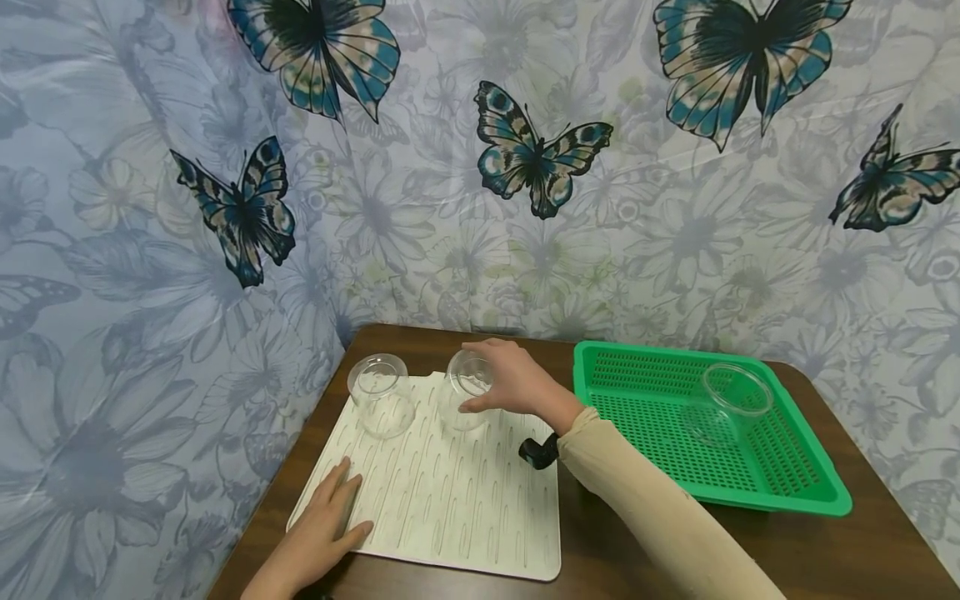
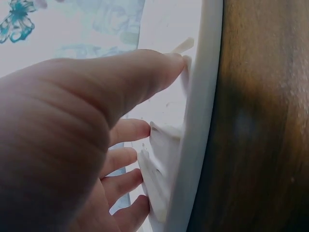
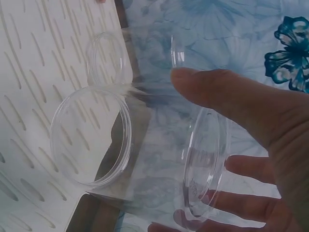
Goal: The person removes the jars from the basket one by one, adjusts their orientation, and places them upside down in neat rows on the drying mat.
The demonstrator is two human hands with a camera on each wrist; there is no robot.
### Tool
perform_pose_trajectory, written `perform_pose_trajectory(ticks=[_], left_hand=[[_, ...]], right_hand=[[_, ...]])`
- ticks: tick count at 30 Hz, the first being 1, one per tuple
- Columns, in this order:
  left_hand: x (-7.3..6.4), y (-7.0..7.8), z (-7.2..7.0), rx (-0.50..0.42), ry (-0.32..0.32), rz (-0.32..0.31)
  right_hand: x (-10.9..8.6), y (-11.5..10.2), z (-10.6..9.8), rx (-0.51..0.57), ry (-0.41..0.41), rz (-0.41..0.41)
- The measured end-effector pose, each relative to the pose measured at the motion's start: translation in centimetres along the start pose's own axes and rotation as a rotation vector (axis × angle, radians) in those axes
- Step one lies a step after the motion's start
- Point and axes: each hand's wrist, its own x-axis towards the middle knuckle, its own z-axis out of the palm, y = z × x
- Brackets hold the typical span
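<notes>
My right hand [image 1: 517,379] is around a clear cup [image 1: 467,412] at the back of the white ribbed drying mat [image 1: 450,500]. In the right wrist view, thumb and fingers curve about the upper end of this cup [image 3: 91,137], whose thick rim is at the mat. To its left stands another clear cup [image 1: 382,408], narrow end up. Spread over the mat's left front edge, my left hand [image 1: 322,525] has its fingers extended; the left wrist view shows the thumb [image 2: 145,72] by the mat's raised border [image 2: 205,96].
On the right, a green perforated basket [image 1: 780,500] holds a clear cup [image 1: 738,400] with its wide rim up. The brown wooden table [image 1: 615,558] meets a wall covering [image 1: 420,275] with butterflies at the back and left. A black strap device [image 1: 538,452] is on my right wrist.
</notes>
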Motion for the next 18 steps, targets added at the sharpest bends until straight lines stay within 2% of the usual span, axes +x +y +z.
perform_pose_trajectory(ticks=[6, 18], left_hand=[[0.1, 0.0, 0.1, 0.0, -0.001, 0.006], [0.1, -0.1, 0.1, -0.018, -0.005, -0.005]], right_hand=[[1.9, 0.1, 0.9, -0.025, -0.054, 0.011], [4.3, -0.3, 2.1, -0.074, -0.13, 0.054]])
